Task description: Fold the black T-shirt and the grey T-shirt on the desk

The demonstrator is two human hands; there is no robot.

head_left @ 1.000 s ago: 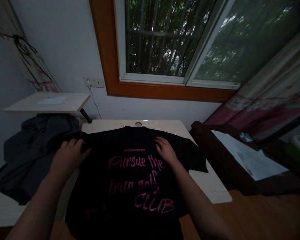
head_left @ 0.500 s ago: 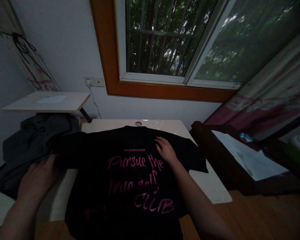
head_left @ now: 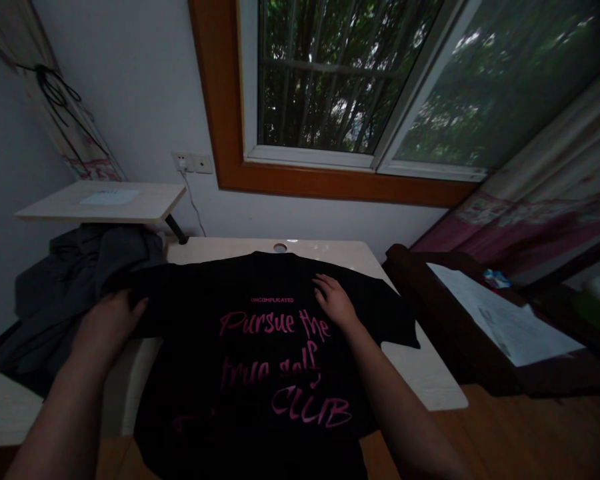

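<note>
T-shirt (head_left: 260, 347) print-up on bench (head_left: 420, 380), smoothing step: right hand (head_left: 336, 303) flat, open; left hand (head_left: 107, 323) on sleeve (head_left: 150, 297), grip unclear. Sleeve wants straightening.

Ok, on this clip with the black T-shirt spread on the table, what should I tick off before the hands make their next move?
1. Black T-shirt lies print up on the table: ok.
2. Right hand rests flat on the chest beside the pink lettering: ok.
3. Left hand is at the left sleeve; whether its fingers pinch the cloth: cannot tell.
4. Whole shirt borne by the table: not ok, the hem hangs over the near edge.
5. Left sleeve apart from the grey clothes: cannot tell, too dark there.
</note>
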